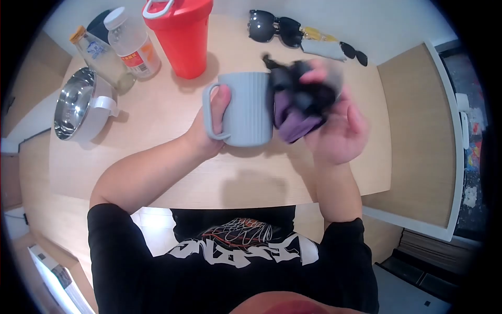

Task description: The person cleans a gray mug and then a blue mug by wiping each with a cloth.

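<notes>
My left hand (207, 142) is closed round a grey-blue ribbed mug (246, 112), with the thumb showing through its handle. The mug is held up above the light wooden table (178, 180), its opening turned away from me. In my right hand (345, 137) is a bunched black and purple cloth (297, 118), smeared by motion. It is beside or against the mug's right side; contact is hard to make out. Some of my right fingers curl over the cloth from behind.
A red tumbler (183, 44) stands at the back. To its left are a clear plastic bottle (133, 47), a glass bottle with an orange cap (104, 60) and a shiny metal bowl (76, 107). Sunglasses (274, 29) and another dark pair (354, 53) lie at the back right.
</notes>
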The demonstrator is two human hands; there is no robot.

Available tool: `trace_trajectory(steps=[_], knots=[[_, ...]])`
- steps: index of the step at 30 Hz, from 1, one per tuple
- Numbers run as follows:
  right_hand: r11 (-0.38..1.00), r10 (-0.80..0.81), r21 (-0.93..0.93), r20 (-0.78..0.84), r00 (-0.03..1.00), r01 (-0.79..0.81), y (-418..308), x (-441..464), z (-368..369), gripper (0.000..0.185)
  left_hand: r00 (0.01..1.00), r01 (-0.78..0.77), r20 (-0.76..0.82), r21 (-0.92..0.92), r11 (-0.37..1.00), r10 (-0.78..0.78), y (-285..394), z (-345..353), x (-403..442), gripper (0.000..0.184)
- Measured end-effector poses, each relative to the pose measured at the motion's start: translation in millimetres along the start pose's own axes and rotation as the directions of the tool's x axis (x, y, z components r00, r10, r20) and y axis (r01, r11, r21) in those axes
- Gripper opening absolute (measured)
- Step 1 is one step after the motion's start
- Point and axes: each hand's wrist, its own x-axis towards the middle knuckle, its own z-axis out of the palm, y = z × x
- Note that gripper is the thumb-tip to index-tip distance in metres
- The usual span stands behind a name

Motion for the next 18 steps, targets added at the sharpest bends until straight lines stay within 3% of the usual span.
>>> trace_trajectory(steps=[1,2,3,4,9,12,13,15,17,18], knots=[[0.998,-0.015,-0.055,0.057,0.998,0.018,1,-4,10,0.033,1.0,-0.008,0.017,-0.033,0.999,0.009,0,2,-1,0.075],[0.967,-0.012,-0.251,0.128,0.992,0.044,11,-7,9,0.033,0.993,0.054,0.096,0.102,0.993,-0.064,0,-10,-2,0.089],[0.887,-0.058,-0.45,0.113,0.992,0.103,15,-10,17,0.033,0.99,0.072,0.118,0.055,0.996,-0.078,0,-11,-4,0.091],[0.656,-0.167,-0.713,0.182,0.969,0.247,22,-9,21,0.031,0.986,0.089,0.142,0.007,0.996,-0.089,-1,-11,-4,0.092],[0.598,-0.275,-0.745,0.153,0.949,0.294,30,-11,25,0.036,0.993,0.056,0.103,0.042,0.998,-0.06,-5,-10,-8,0.087],[0.571,-0.351,-0.707,0.248,0.903,0.416,37,-8,19,0.03,0.992,0.068,0.101,0.119,0.991,-0.08,-2,-14,-8,0.084],[0.532,-0.351,-0.717,0.297,0.888,0.45,38,-10,20,0.024,0.997,-0.011,0.073,-0.071,0.997,0.016,-6,-4,-11,0.068],[0.431,-0.377,-0.68,0.461,0.803,0.593,36,-16,28,0.014,1.0,0.017,-0.012,-0.073,0.997,-0.018,-3,-15,-10,0.064],[0.43,-0.291,-0.677,0.522,0.802,0.597,36,-25,29,0.015,0.986,0.071,-0.138,-0.15,0.986,-0.092,7,-9,-12,0.056],[0.431,-0.247,-0.675,0.549,0.798,0.598,36,-28,29,0.016,0.995,0.018,-0.097,-0.09,0.996,-0.027,4,-8,-12,0.054]])
